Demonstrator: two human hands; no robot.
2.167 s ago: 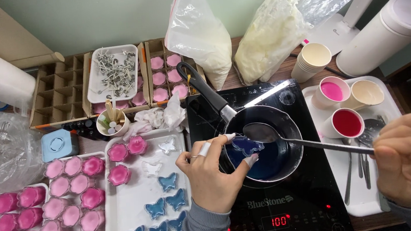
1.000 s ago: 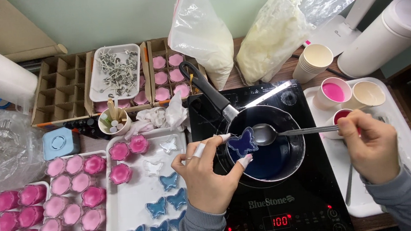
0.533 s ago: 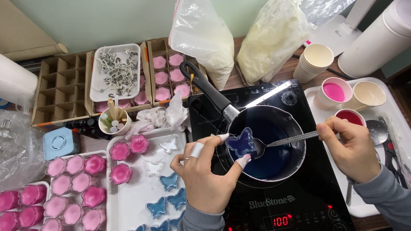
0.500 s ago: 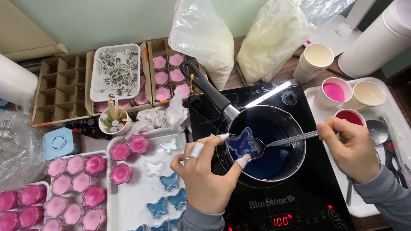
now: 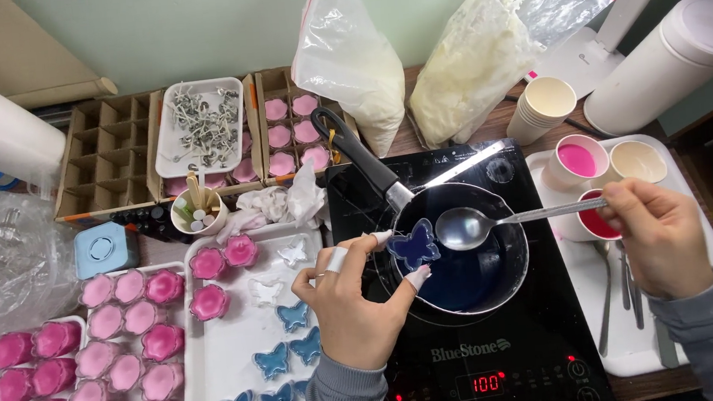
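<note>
Pink flower cups (image 5: 86, 353) on trays far left; blue butterfly cups (image 5: 276, 362) on white tray (image 5: 238, 323). Left hand (image 5: 352, 300) pinches butterfly mould (image 5: 414, 244) by rim over pan (image 5: 464, 247) of blue liquid. Mould likely light, thin, slippery; edges best hold. Right hand (image 5: 656, 234) closed on spoon (image 5: 471, 227) handle. Fill level unclear; tray's near edge cut off

Left hand (image 5: 350, 306) holding butterfly mould (image 5: 413, 245) over pan (image 5: 465, 260), right hand (image 5: 659, 238) holding spoon (image 5: 466, 227)

Pan (image 5: 475, 276) on cooktop (image 5: 474, 362); trays (image 5: 241, 357) left, cups (image 5: 581, 159) right.
</note>
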